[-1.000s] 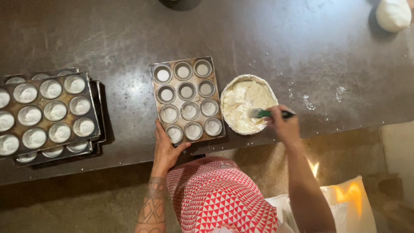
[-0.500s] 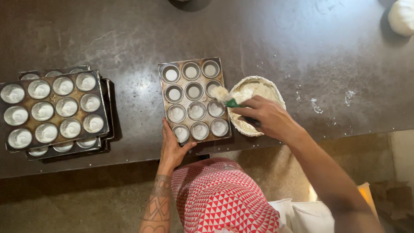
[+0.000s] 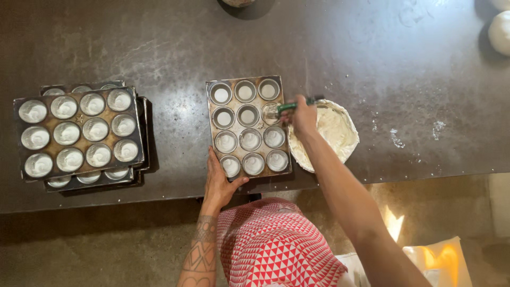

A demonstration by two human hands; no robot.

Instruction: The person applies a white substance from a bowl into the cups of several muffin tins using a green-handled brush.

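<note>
two hands point(image 3: 220, 183) point(image 3: 303, 118) at muffin tray point(image 3: 247, 125), green-handled scoop point(image 3: 281, 108) over cup

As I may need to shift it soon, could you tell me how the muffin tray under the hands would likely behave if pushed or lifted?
The muffin tray looks like rigid metal, so it should probably stay stiff. Six cups already hold batter, so it is likely front-heavy and must stay level. On the smooth dark table it might slide; the left hand braces its near edge.

The dark table point(image 3: 372, 48) is evenly and dimly lit from above, soft shadows are cast right of the stacked trays point(image 3: 79, 133), and glare is seen near right.
</note>
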